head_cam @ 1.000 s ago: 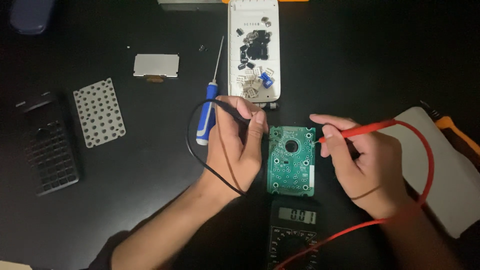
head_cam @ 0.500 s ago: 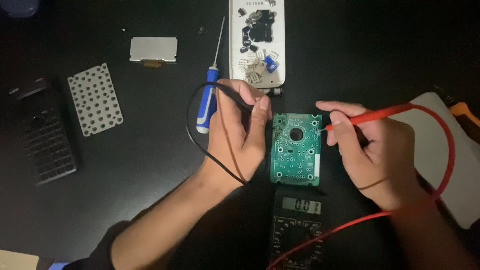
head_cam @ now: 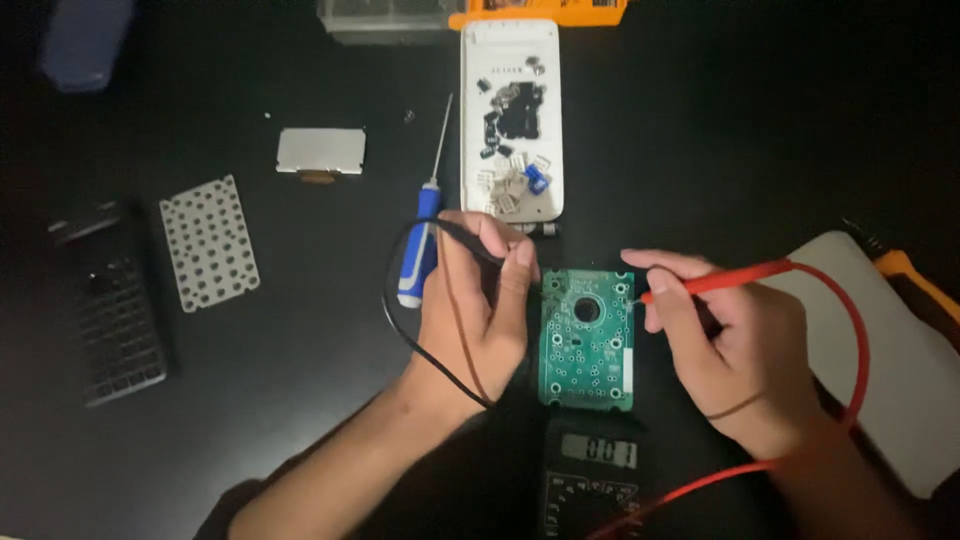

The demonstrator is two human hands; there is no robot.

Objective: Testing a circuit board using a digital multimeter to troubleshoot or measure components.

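Note:
A green circuit board [head_cam: 587, 338] lies flat on the black table between my hands. My left hand [head_cam: 478, 300] pinches a black test probe [head_cam: 478, 245] whose tip reaches the board's upper left edge. My right hand [head_cam: 732, 340] grips a red test probe [head_cam: 712, 281] with its tip on the board's upper right corner. Black and red leads trail back toward me. A black multimeter [head_cam: 592, 482] with a lit grey display sits just below the board.
A blue-handled screwdriver [head_cam: 424, 228] lies left of my left hand. A white case half [head_cam: 510, 115] holding small loose parts sits behind the board. Further left are a white keypad mat [head_cam: 209, 241], a small display module [head_cam: 320, 151] and a black front cover [head_cam: 105, 303]. A white object [head_cam: 895, 345] lies right.
Both hands have stayed on the board with the probes; the red probe tip has shifted slightly on the board's upper right. The camera view has drifted a little.

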